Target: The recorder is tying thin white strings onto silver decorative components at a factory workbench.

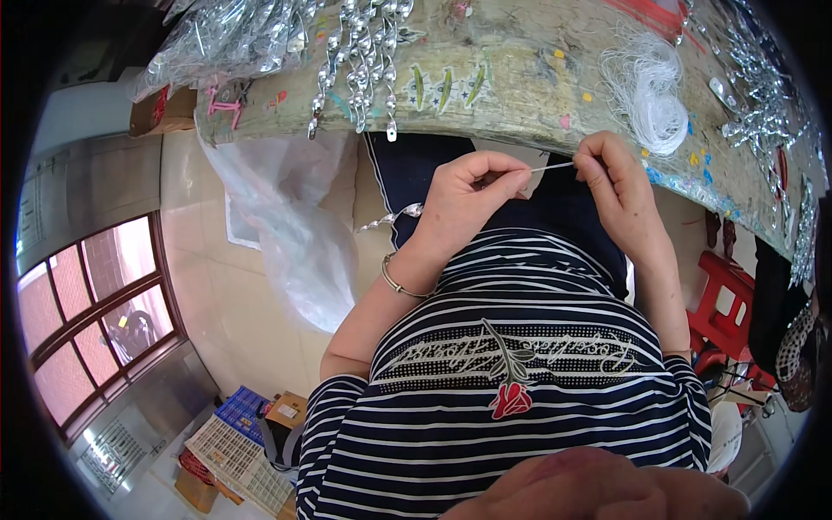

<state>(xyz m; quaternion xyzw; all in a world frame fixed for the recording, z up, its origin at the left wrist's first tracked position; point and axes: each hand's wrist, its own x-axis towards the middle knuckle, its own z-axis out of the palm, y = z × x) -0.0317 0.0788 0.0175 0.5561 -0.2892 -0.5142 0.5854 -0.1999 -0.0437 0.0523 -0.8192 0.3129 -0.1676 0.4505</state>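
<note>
My left hand (468, 198) and my right hand (617, 186) are raised just in front of the table's near edge. A short white string (552, 167) runs taut between them, with each hand pinching it between thumb and fingers. Beside my left wrist a twisted silver strip (394, 217) sticks out to the left; how it joins the hand is hidden. Several similar silver twisted strips (357, 74) hang over the tabletop near its edge, ahead of my left hand. Beyond my right hand lies a loose bundle of white string (654, 95).
The worn table (520, 117) carries a heap of shiny silver strips (234, 52) at left and silver tinsel (763, 95) at right. A pink plastic piece (225, 107) lies near its left corner. Clear plastic sheeting (299, 225) hangs below. A red stool (724, 299) stands at right; crates (243, 442) stand lower left.
</note>
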